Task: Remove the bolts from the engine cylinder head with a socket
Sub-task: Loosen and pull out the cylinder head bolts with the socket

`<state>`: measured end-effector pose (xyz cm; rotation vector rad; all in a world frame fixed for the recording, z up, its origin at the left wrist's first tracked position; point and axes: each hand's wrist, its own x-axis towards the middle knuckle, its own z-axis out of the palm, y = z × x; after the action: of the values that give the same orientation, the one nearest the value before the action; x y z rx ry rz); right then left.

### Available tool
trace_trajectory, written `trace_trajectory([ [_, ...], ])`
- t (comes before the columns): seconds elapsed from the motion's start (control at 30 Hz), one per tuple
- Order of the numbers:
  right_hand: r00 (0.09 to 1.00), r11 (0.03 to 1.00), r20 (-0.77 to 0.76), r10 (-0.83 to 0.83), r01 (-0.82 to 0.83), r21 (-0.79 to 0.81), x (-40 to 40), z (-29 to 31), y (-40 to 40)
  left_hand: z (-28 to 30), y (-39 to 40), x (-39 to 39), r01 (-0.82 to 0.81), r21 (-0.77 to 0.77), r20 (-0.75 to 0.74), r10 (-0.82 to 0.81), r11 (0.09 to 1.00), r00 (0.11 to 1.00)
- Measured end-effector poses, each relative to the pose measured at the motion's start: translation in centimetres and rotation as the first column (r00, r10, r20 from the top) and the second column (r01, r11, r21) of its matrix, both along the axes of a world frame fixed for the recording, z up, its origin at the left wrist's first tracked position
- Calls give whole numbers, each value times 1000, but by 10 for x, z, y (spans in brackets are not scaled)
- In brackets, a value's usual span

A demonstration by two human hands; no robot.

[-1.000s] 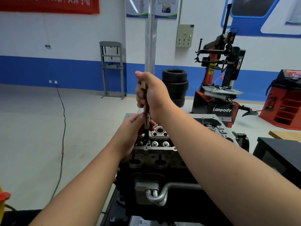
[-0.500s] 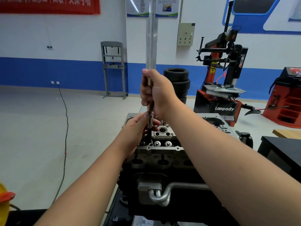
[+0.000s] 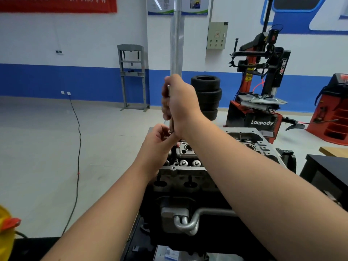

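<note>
The right hand (image 3: 179,102) gripped the socket extension (image 3: 171,125) upright over the cylinder head (image 3: 190,164), while the left hand (image 3: 158,142) pinched its lower end, probably to steady it on a bolt (image 3: 174,153).

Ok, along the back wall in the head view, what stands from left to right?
Press frame → tyre stack → tyre changer → red cabinet

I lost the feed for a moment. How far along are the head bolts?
In hand: the right hand grips the socket tool upright, and the left hand pinches a dark bolt standing out of the cylinder head. How many bolts are already out or left can't be told from here.
</note>
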<state>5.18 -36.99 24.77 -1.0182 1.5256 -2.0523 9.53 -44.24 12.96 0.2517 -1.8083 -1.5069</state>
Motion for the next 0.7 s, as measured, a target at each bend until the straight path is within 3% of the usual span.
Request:
trace_trajectory([
  [0.07, 988, 988, -32, 148, -146, 51, -4, 1, 1, -1, -1, 2, 65, 6, -2, -65, 998, 998],
  [0.17, 978, 977, -20, 209, -208, 44, -10, 2, 3, -2, -3, 4, 116, 40, 24, -117, 992, 993],
  [0.37, 983, 989, 110, 144, -139, -50, -12, 2, 9, 0, 3, 2, 76, 6, 21, -77, 997, 997],
  [0.47, 997, 997, 6, -77, 77, 23, -4, 4, 7, -1, 2, 1, 16, 18, -17, -15, 1000, 1000],
  [0.53, 990, 989, -25, -135, 137, 54, 0, 1, 6, -1, 3, 0, -23, -3, -33, 23, 1000, 999],
  [0.63, 993, 992, -7, -117, 117, -40, 1, -5, 4, -1, 3, 1, -16, -29, -11, 16, 999, 1000],
  [0.7, 1000, 999, -12, -1, 1, -40, -2, -4, 4, -3, 1, 2, 35, -12, 2, -35, 999, 999],
])
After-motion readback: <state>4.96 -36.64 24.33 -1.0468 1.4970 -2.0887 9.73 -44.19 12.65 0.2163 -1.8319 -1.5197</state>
